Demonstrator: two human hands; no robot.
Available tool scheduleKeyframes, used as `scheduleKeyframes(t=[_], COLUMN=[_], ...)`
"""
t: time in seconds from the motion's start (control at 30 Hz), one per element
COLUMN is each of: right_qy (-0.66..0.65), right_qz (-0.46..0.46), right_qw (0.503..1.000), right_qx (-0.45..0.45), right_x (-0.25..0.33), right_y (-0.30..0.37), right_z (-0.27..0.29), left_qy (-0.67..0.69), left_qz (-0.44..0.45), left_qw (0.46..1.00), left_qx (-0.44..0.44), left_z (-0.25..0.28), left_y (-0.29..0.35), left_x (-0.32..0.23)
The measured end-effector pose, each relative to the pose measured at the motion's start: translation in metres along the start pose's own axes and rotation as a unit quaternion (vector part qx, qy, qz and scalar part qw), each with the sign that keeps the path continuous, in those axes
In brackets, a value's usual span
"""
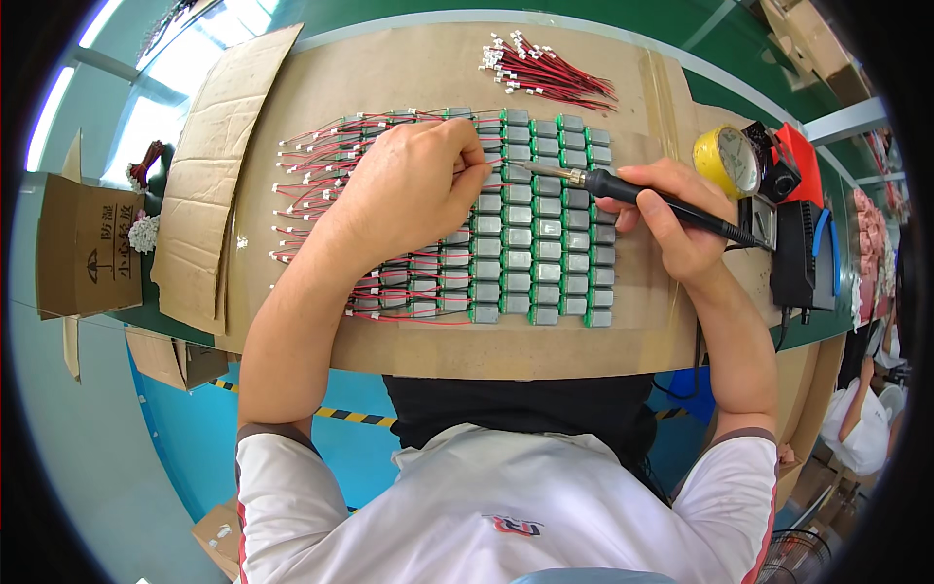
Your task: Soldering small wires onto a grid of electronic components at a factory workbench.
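Rows of small grey blocks with green board ends (546, 249) lie on the cardboard-covered bench in front of me. Red and black wires with white plugs (321, 190) run from the left-hand rows. My left hand (418, 180) reaches over those rows, its thumb and forefinger pinched on a thin red wire, mostly hidden by the fingers. In my right hand (676, 209) is a soldering iron (632, 192), held like a pen. Its metal tip points left, just above the blocks and close to the left fingertips.
A bundle of loose plugged wires (550, 73) lies at the back. On the right are a yellow tape roll (715, 161), a black soldering station (796, 268) and a blue-handled tool (834, 255). A cardboard flap (219, 165) and a carton (88, 248) stand left.
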State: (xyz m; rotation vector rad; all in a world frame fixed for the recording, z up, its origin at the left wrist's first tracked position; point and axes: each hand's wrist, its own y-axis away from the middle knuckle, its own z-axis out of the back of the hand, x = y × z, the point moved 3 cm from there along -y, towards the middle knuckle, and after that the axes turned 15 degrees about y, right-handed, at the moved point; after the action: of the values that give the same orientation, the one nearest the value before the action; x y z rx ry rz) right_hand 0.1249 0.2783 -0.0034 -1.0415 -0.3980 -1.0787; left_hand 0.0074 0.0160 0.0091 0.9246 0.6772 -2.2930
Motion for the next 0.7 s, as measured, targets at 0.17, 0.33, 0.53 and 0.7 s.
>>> scheduleKeyframes(t=[0.17, 0.33, 0.53, 0.7], right_qy=[0.001, -0.001, -0.001, 0.000], right_qz=[-0.006, -0.007, -0.012, -0.014], right_qw=[1.000, 1.000, 1.000, 1.000], right_qx=[0.005, 0.006, 0.002, -0.004], right_x=[0.0006, -0.0001, 0.0005, -0.0002], right_y=[-0.0003, 0.0000, 0.0003, 0.0010], right_z=[0.0012, 0.0016, 0.0017, 0.0022], left_qy=[0.003, 0.010, 0.016, 0.021], left_qz=[0.003, 0.005, 0.009, -0.006], left_qw=[1.000, 1.000, 1.000, 0.999], left_qx=[0.001, 0.003, 0.012, 0.043], left_z=[0.0000, -0.0001, 0.0017, 0.0057], left_y=[-0.0003, -0.0002, 0.0025, 0.0023], left_x=[0.0004, 0.0003, -0.0039, -0.0079])
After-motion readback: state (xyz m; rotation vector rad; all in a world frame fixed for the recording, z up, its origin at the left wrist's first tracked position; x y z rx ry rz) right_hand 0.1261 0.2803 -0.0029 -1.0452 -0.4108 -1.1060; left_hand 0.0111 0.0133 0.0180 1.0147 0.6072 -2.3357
